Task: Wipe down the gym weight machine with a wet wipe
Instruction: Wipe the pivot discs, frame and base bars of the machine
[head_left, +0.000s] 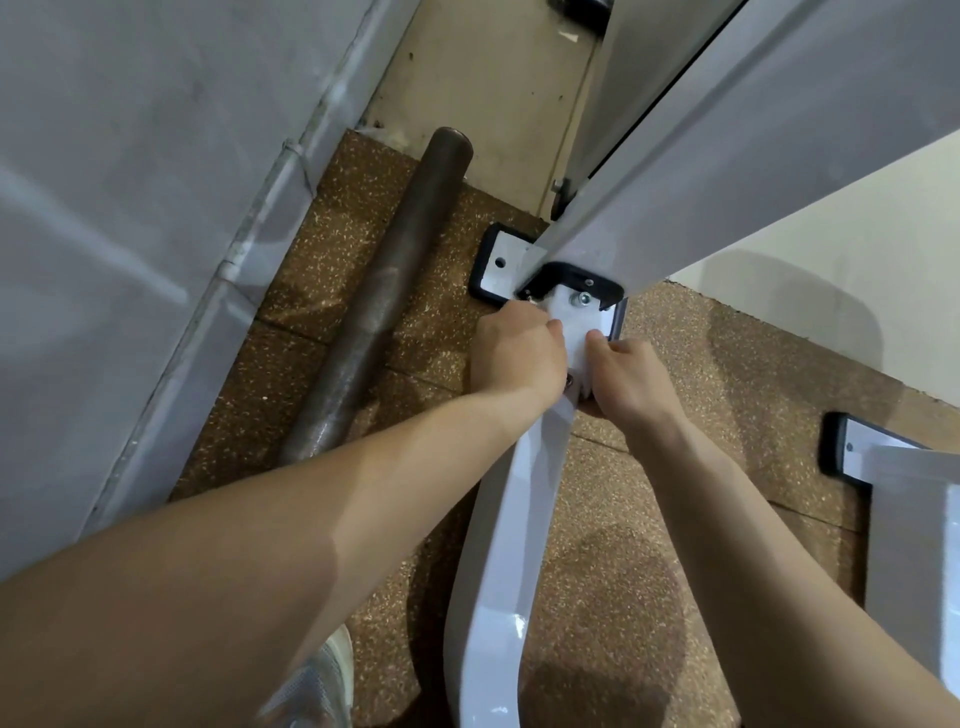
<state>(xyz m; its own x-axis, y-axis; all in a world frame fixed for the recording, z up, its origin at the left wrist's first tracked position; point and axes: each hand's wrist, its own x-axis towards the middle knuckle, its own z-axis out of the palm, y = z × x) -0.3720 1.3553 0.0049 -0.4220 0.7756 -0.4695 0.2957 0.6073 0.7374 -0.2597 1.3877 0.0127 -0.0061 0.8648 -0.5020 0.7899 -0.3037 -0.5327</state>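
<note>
A white wet wipe (575, 332) lies over the low end of the weight machine's white curved frame bar (506, 545), just below the bolted black bracket (576, 283). My left hand (517, 351) grips the wipe's left side with curled fingers. On the other side my right hand (626, 374) pinches its right edge and wraps the bar. The machine's big white upright (727, 156) rises from the bracket to the upper right.
A dark metal bar (374, 291) lies on the speckled brown rubber floor (649, 519) to the left. A grey wall (130, 208) runs along the left. Another white machine foot (883, 462) stands at the right. My shoe (322, 680) shows at the bottom.
</note>
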